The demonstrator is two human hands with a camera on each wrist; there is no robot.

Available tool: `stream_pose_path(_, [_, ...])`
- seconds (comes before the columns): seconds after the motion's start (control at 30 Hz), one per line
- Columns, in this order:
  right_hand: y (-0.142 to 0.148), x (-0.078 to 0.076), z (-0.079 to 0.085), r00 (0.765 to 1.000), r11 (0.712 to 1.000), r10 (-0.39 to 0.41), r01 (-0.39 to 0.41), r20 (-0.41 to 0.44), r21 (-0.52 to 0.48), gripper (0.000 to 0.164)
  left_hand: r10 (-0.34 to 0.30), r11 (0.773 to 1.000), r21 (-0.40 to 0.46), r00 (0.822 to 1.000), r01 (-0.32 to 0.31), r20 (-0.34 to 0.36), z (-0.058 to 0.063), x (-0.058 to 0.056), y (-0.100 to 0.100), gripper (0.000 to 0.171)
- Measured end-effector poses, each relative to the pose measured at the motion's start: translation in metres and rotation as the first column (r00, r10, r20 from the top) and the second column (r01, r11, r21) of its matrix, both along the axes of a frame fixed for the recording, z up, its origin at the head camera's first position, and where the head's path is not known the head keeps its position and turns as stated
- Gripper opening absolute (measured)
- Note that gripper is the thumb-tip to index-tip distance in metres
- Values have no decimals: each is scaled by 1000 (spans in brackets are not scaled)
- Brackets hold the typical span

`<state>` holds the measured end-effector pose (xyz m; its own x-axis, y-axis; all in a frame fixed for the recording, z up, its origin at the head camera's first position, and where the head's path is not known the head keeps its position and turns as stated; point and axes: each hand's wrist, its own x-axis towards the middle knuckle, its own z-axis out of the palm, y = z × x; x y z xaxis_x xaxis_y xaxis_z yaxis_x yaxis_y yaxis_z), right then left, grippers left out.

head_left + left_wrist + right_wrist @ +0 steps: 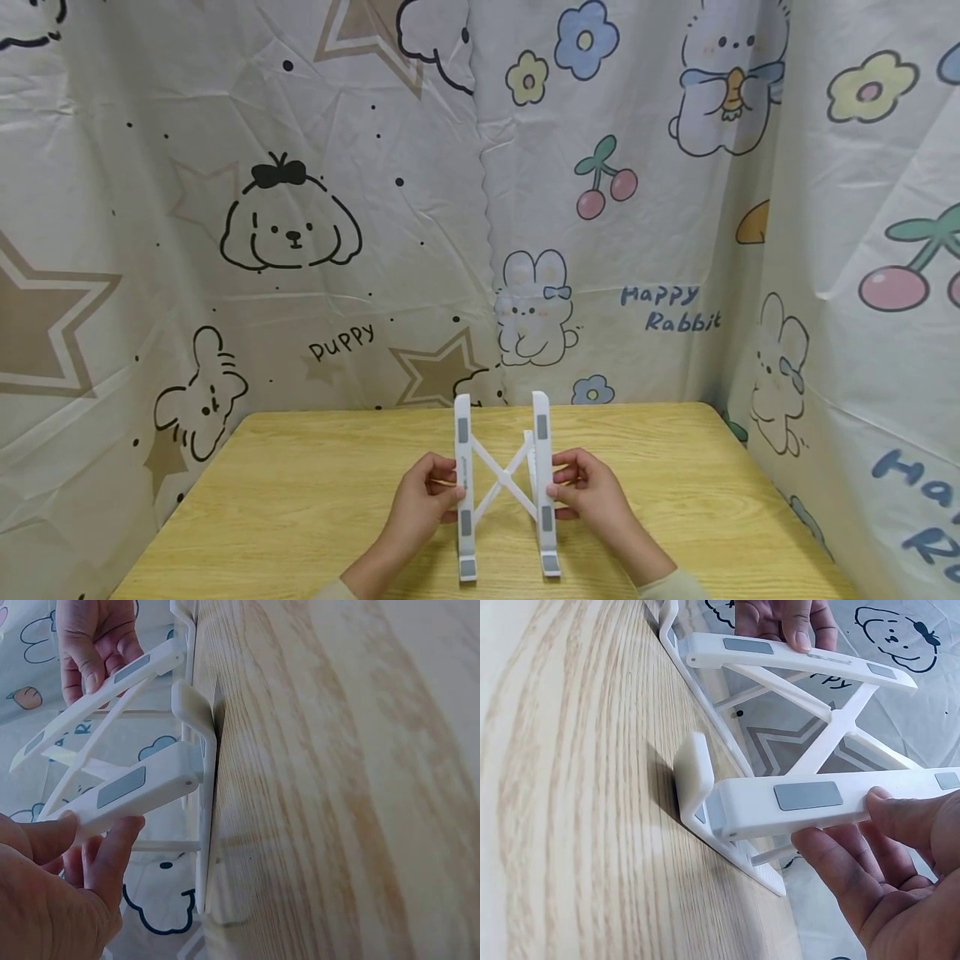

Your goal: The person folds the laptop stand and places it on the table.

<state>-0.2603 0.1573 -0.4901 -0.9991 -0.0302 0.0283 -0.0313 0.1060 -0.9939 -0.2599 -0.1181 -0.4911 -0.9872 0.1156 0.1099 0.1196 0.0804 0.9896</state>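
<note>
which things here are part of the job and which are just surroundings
Part of the job:
- white folding stand, with crossed bars
- left hand, gripping one side rail
- right hand, gripping the other side rail

Just surroundings:
- wood-grain table, under the stand
- printed cloth with puppies, rabbits and stars, hanging behind

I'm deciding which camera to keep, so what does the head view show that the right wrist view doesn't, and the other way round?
Only the head view shows the carrot-holding rabbit print and the pale sleeves.

Only the right wrist view shows a thin rod low on the white stand.

Both show the stand's X-shaped brace, the left hand and right hand gripping its sides, and the wooden table.
</note>
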Motion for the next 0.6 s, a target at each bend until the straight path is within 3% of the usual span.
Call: stream_pose_path(0.6, [-9,-1,-1,1000,999,13,-13,-2,-39,39,11,999,-43,1000,-12,-18,-2,-5,10,29])
